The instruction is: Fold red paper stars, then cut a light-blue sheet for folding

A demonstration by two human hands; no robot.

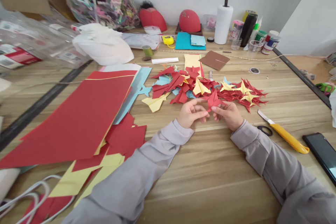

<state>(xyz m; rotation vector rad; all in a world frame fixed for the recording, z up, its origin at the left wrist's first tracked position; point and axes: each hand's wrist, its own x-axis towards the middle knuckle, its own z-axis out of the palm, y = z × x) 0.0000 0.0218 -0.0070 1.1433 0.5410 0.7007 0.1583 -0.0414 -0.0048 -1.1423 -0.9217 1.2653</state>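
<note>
A folded red paper piece (214, 100) is held between both hands, just in front of a long pile of folded paper shapes (181, 84) in red, yellow and blue. My left hand (193, 112) pinches its left side between thumb and fingers. On the right side, my right hand (229, 114) grips it in the same way, thumb toward me. A pale yellow folded piece (155, 103) lies left of my hands. To the right on the table are a yellow-handled cutter (287, 136) and something with a black ring (265, 130), partly hidden by the sleeve.
Large red sheets (76, 119) and smaller red and yellow pieces cover the left side. A phone (322, 154) lies at the right edge. Bottles, a white bottle (223, 24), red domes, a yellow tape measure (168, 40) and a stuffed plastic bag (99, 0) stand along the back.
</note>
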